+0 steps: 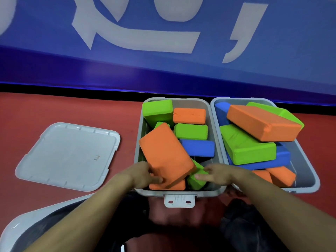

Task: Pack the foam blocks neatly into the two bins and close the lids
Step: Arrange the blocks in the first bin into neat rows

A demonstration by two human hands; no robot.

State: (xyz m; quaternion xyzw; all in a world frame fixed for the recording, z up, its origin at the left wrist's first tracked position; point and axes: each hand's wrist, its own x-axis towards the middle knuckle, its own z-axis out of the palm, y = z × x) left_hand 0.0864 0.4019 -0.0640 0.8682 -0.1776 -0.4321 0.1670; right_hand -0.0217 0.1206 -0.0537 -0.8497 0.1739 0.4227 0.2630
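A: Where do your blocks stand right now?

B: All in the two bins. The left bin [216, 192] is heaped: a big orange block [166, 152] lies tilted across the near half, over a green block [197, 176] and a flat orange one at the front wall. Your left hand [145, 176] grips the near corner of the big orange block, thumb on top. Your right hand [215, 174] rests on the green block with fingers out straight, pressing rather than gripping.

A: And the other bin?

B: The right bin [312, 179] is worse. An orange slab [261, 122] sits slanted on top, well above the rim, over a green slab [247, 144] and blue ones.

A: What could go wrong from here?

B: If you leave the tilted blocks proud of the rims, I judge neither lid will seat. Foam compresses, so you could force a lid down and have it spring back off. Pulling the big orange block may also drag the green one up with it.

A: The lids?

B: One lid [69, 155] lies on the floor [54, 110] well left of the bins; another grey edge [11, 228] shows near your left arm, possibly the second.

A: Any writing?

B: Large white characters on the blue wall [163, 66], cut off, unreadable. A small sticker [97, 157] on the lid is too small to read.
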